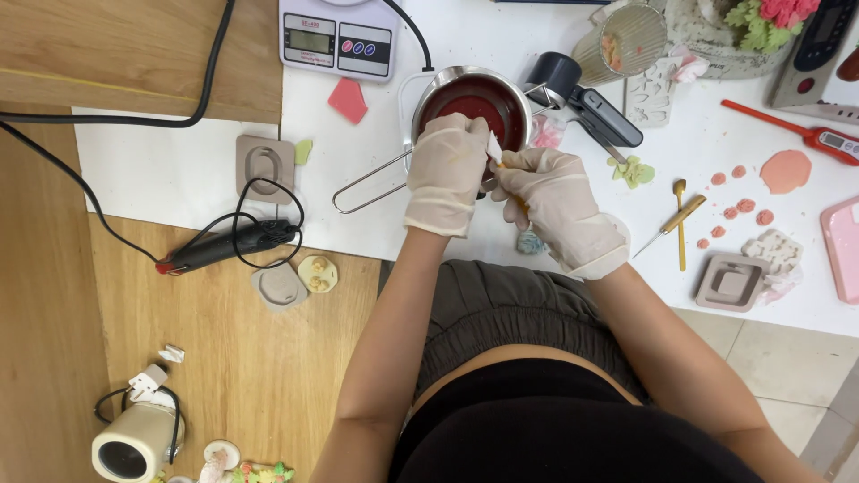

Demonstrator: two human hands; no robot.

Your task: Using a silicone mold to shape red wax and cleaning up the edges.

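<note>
Both hands wear pale gloves and meet just in front of a small steel pot of dark red liquid. My left hand is closed around something small and whitish at its fingertips, beside the pot's rim. My right hand pinches a thin stick or small tool with an orange tip against the same whitish piece. The pot's wire handle sticks out to the left over the white table cover.
A digital scale stands behind the pot. A black corded tool lies left. Right of my hands lie a gold spoon, pink wax drops, a red thermometer, grey moulds and a dark handled melter.
</note>
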